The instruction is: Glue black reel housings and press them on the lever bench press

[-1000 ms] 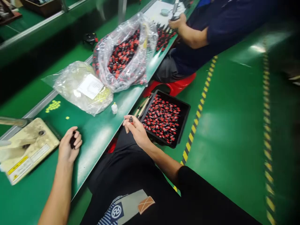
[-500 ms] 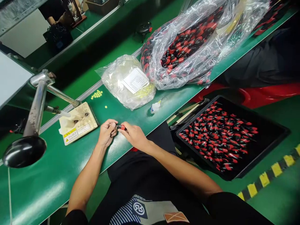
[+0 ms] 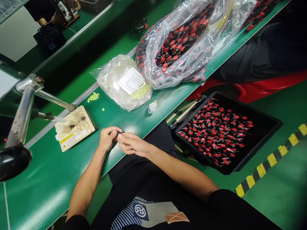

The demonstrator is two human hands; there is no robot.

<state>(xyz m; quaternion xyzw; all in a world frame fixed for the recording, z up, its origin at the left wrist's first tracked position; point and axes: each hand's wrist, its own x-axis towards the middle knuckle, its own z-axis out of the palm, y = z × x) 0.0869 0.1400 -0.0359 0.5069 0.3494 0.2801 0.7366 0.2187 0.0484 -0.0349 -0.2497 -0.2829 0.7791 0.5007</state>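
Bench ran approx. 8 to 1 o'clock; tray w/ red-black pcs. sat at 3. L. hand & R. hand both pinched small dark pc., mostly hidden, approx. 8 o'clock of ctr. Step: prob. two-handed working of it; next move likely called for steady grip.

This is a factory workshop: small parts lie heaped in a bag on the long desk and in a tray. Striped tape marks the floor.
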